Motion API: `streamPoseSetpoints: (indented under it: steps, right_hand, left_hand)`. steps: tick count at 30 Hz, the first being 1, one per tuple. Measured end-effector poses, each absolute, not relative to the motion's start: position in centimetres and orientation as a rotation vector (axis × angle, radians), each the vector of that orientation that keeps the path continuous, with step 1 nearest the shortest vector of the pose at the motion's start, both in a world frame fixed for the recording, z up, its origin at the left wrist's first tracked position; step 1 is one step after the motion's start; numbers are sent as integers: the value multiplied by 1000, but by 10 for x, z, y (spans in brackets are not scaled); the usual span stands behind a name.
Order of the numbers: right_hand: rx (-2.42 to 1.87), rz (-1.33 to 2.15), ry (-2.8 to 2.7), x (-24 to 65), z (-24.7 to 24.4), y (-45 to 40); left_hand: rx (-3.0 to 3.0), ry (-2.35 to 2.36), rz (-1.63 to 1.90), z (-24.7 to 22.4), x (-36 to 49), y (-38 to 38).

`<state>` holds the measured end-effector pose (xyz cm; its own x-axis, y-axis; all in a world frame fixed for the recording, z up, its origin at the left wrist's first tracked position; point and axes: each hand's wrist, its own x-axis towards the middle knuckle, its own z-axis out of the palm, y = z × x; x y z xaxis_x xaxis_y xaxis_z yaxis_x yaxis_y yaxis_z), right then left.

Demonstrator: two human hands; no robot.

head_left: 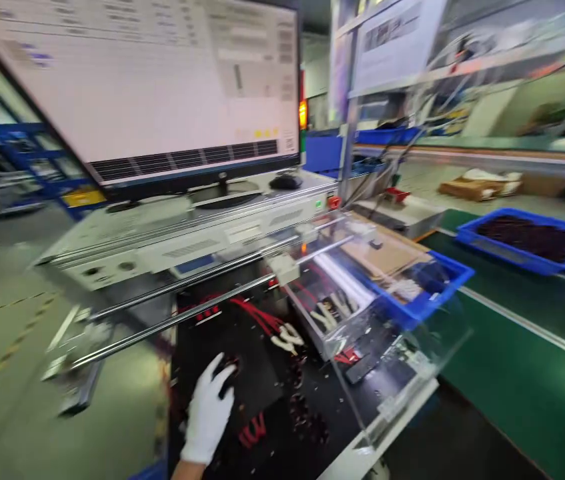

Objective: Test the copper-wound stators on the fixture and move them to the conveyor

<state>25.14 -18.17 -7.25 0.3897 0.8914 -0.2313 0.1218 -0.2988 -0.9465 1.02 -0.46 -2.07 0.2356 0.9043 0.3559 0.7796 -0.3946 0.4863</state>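
Observation:
My left hand (208, 410), in a white glove, is over the black work surface (262, 373). Its fingers are apart and bent, and their tips touch or hover at a small dark round part (231, 364); blur hides whether they grip it. Just right of the hand lie red pieces (253, 430). More dark round parts (298, 408) are scattered farther right. Red leads with white ends (286, 339) lie behind them. My right hand is out of view.
A monitor (162, 87) stands on a light grey machine (187, 243). Metal rails (182, 310) cross above the surface. A clear cover (362, 353) slants at the right. Beyond it are a blue tray (415, 317) and a blue bin (482, 247) of dark parts.

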Motion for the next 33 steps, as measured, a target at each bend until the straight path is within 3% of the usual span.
streamPoseSetpoints:
  steps: [3,5,8,12,20,26,33]
  right_hand:
    - [-1540,1026,-1101,190,-56,-117]
    - [-1566,761,-1187,181,-41,-68]
    - [-1868,406,-1296,197,-30,2]
    - [-2243,397,-1541,219,-34,51]
    - [-2310,256,-1713,216,6,38]
    - [-2257,651,-1797,204,17,26]
    - [-2190,783,-1739,211,15,26]
  left_hand:
    - [2285,1697,979,-29,19,-6]
    - [2244,1757,1069,-34,28,-6]
    - [2200,1804,1149,-36,36,-7]
    - [2248,1762,1175,-32,33,-10]
    - [2743,1442,988,-14,19,-16]
    - [2743,1397,1014,-20,22,-12]
    - [2668,1315,1066,-18,22,-14]
